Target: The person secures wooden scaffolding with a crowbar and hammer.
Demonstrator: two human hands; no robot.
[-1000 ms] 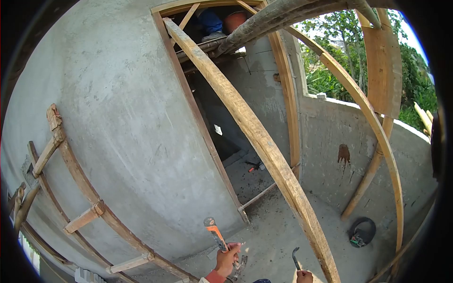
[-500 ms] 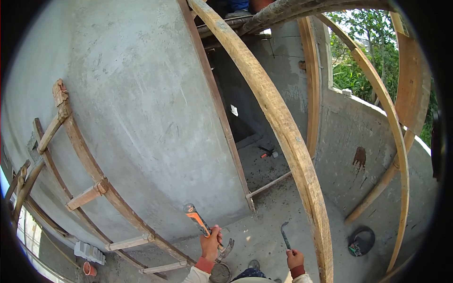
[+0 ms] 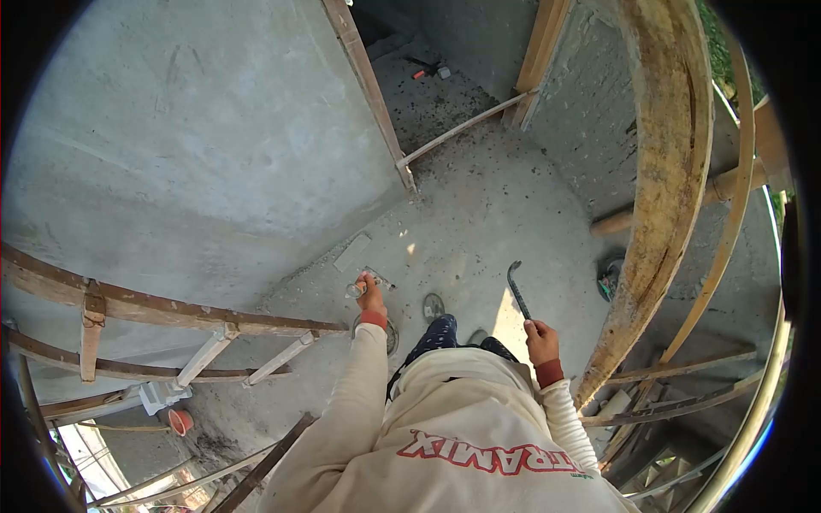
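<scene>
My left hand (image 3: 370, 297) is closed around a claw hammer (image 3: 355, 291), now seen nearly end-on, so most of its handle is hidden. In front of my right side, my right hand (image 3: 541, 341) grips a dark pry bar (image 3: 517, 291) with a hooked tip pointing away from me. Both tools hang in the air above the concrete floor (image 3: 462, 205). A round pan (image 3: 392, 339) on the floor is partly covered by my left forearm.
A wooden ladder (image 3: 171, 312) leans at the left by the plastered wall (image 3: 197, 154). A long timber (image 3: 671, 171) rises close on the right. A thin bar (image 3: 466, 128) crosses the doorway low down. A black tub (image 3: 610, 275) and an orange bucket (image 3: 180, 421) sit on the floor.
My view has tipped downward, bringing my shirt and legs into sight. The hammer has turned from slanting upright to nearly end-on. Both hands keep their tools.
</scene>
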